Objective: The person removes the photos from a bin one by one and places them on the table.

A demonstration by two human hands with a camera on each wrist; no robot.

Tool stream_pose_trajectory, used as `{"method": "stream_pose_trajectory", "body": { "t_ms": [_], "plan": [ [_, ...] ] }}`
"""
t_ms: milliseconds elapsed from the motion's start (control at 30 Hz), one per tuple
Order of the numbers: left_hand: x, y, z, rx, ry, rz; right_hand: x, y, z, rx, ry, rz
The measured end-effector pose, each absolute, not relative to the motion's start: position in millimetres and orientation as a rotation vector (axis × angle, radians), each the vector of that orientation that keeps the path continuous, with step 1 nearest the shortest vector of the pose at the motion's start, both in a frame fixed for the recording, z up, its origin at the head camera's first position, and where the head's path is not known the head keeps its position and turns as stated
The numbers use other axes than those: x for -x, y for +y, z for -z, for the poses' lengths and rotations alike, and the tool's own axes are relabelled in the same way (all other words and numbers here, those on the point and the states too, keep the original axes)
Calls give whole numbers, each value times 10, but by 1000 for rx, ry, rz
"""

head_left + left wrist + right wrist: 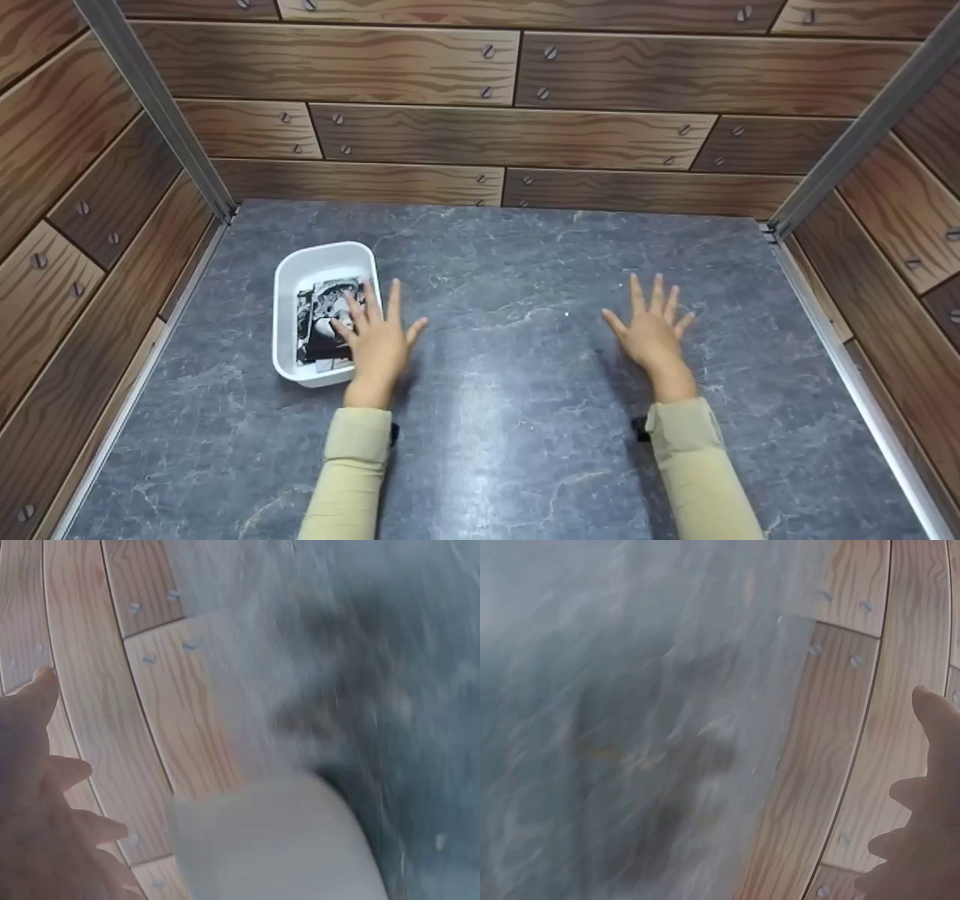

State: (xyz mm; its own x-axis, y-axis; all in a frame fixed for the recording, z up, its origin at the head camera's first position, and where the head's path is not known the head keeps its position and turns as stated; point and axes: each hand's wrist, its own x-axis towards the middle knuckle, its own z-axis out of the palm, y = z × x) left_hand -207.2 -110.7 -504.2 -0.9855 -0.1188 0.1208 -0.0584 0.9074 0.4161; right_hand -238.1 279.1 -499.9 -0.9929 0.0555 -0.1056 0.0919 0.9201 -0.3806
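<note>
Fingers spread, my left hand hovers over the right side of a white plastic tub. Inside the tub lie flat pieces with black-and-white printed pictures; the hand hides part of them. In the left wrist view the tub's outer wall shows beside the left hand, which holds nothing. Well to the right, my right hand is held above the table with its fingers spread and nothing in them. The right wrist view shows that hand at its edge, with a blurred shadow on the tabletop.
The grey marbled tabletop is bounded by wood-plank patterned walls at the back and both sides. Metal posts stand in the back corners, and pale metal strips run along the side edges. Tiny white specks dot the table.
</note>
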Motion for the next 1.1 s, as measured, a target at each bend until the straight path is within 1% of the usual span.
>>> {"method": "stream_pose_trajectory", "body": {
  "t_ms": [133,233,400,567,667,800,933,1100],
  "plan": [
    [2070,-1366,5005,-199,-2911,690,2511,2513,4973,-40,3041,627],
    [2040,-1590,4990,-277,-2917,730,2591,2214,4975,36,3050,680],
    [2003,-1936,4976,-433,-2885,813,2684,1587,4968,197,2993,804],
    [1981,-2133,5003,-556,-2790,997,2663,915,5026,320,2891,1051],
    [1968,-2210,5044,-631,-2721,1090,2600,542,5105,336,2725,1257],
    [1953,-2305,5103,-680,-2622,1184,2494,139,5207,280,2508,1434],
    [1937,-2423,5165,-655,-2530,1297,2406,-156,5276,220,2389,1498],
    [1924,-2548,5215,-602,-2498,1432,2363,-404,5302,153,2375,1501]
  ]
}}
